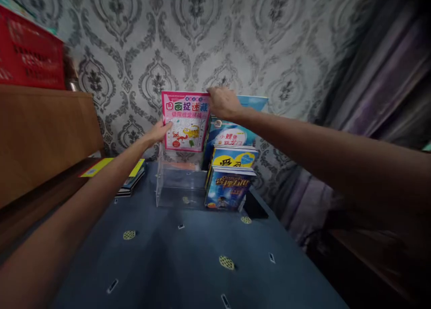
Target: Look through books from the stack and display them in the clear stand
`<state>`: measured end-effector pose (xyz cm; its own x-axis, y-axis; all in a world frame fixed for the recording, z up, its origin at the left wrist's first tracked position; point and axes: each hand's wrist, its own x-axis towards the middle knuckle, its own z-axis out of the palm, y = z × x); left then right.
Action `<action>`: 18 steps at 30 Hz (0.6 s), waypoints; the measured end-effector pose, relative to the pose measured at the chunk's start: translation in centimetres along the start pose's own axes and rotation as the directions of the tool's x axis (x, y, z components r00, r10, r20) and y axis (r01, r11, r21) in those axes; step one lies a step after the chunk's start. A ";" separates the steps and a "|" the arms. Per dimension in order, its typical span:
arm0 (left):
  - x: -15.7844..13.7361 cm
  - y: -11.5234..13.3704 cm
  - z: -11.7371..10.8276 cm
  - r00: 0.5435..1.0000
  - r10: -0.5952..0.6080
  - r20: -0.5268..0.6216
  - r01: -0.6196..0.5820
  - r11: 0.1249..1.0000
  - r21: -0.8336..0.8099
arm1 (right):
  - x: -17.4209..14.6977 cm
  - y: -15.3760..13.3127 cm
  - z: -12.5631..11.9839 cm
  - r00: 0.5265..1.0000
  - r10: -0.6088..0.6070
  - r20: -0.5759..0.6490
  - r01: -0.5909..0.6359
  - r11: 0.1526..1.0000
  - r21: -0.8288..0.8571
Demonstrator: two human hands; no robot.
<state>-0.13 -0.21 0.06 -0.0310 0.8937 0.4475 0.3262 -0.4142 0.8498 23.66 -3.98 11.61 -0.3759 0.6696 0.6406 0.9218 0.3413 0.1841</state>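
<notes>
A pink picture book [186, 122] stands upright above the left part of a clear plastic book rack [182, 196]. My left hand [159, 132] is closed on the book's left edge, thumb across the cover. At its top right corner, my right hand [224, 103] grips with bent fingers. Just right of it, the rack's right side holds a blue book with red and white lettering [231, 136], a yellow and blue book [234, 158], and a dark blue book [229, 190] in front. Whether the pink book's lower edge touches the rack is not clear.
A small stack of books [131, 183] with a yellow cover on top lies left of the rack. A wooden headboard [47, 138] carries a red box [32, 50]. A patterned blue cloth [188, 264] covers the table. Grey curtains [340, 120] hang at right; wallpaper rises behind.
</notes>
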 end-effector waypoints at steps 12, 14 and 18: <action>1.0 0.5 0.2 0.996 0.025 -0.084 -0.018 0.996 0.092 | 0.4 -0.6 0.3 1.000 0.012 -0.012 -0.012 0.999 0.044; 1.5 0.4 0.3 0.996 0.014 -0.085 -0.007 0.996 0.086 | 0.7 -0.7 0.4 1.000 0.019 -0.006 -0.018 0.999 0.028; 2.1 0.1 0.2 1.000 0.003 -0.024 -0.002 1.000 0.031 | 1.4 -0.5 0.4 1.000 0.028 -0.006 -0.028 1.000 0.013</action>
<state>0.03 1.64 1.06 -0.0532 0.8880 0.4567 0.3556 -0.4105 0.8396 22.58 -2.91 12.10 -0.3488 0.6748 0.6504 0.9307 0.3309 0.1558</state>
